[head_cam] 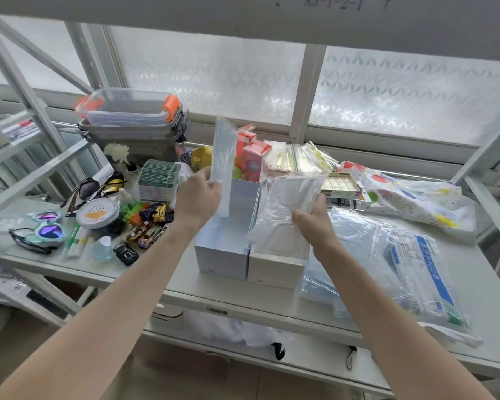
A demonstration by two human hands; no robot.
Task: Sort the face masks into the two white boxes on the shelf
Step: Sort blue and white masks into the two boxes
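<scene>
Two white boxes stand side by side at the middle of the shelf: the left box [221, 259] and the right box [274, 271]. My left hand [198, 194] grips a blue face mask in a clear wrapper [223, 157], held upright above the left box. A white face mask in a clear bag [283, 215] is gripped by my right hand [313, 216], its lower end inside the right box. A pile of bagged blue masks [387, 264] lies on the shelf to the right of the boxes.
Toy cars [146, 229], sunglasses [48, 226], a round tin [97, 213] and stacked clear bins [133, 119] crowd the left. Orange cartons [251, 151], zip bags [298, 157] and a patterned cloth [410, 197] lie behind and right. An upper shelf beam [243, 13] hangs overhead.
</scene>
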